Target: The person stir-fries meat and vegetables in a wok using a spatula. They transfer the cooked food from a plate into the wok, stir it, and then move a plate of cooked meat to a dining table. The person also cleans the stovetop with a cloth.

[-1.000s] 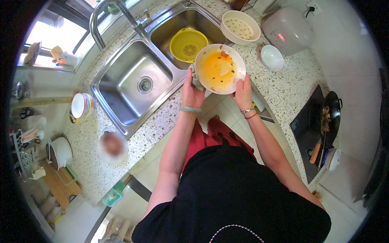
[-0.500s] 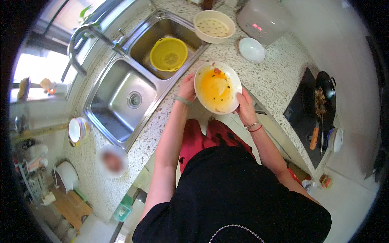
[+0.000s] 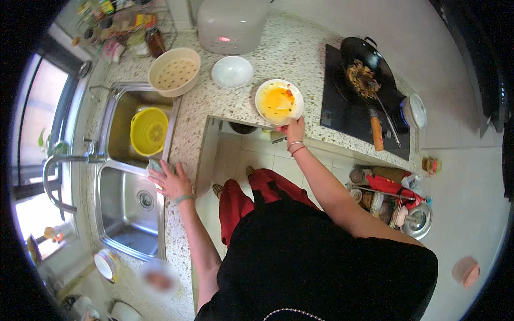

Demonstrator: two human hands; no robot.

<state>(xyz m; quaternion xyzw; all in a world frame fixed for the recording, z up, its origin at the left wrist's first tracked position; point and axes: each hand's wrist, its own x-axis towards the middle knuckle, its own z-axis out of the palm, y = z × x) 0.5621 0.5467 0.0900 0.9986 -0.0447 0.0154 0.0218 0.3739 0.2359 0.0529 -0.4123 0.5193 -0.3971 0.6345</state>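
In my right hand (image 3: 292, 131) is the near rim of a white plate (image 3: 266, 114), with fingers closed on it. Orange-yellow liquid, dark green bits and a red piece lie in the plate, which is at the counter's front edge. My left hand (image 3: 174, 183) reaches over the sink's right rim, its fingers spread. Against its fingertips is a small pale blue-green sponge or cloth (image 3: 154, 166). A yellow basin (image 3: 147, 140) sits in the far bowl of the steel sink (image 3: 167, 206), beside that hand.
A cream strainer bowl (image 3: 194, 68), a white bowl (image 3: 232, 72) and a grey appliance (image 3: 233, 21) stand along the back counter. To the right, a black wok (image 3: 384, 72) with cooked food and a wooden-handled utensil (image 3: 377, 131) is on the black cooktop (image 3: 333, 88).
My left hand has let go of the plate and moved left to the sink rim. My right hand keeps the plate, now over the counter nearer the cooktop. The view has turned right.
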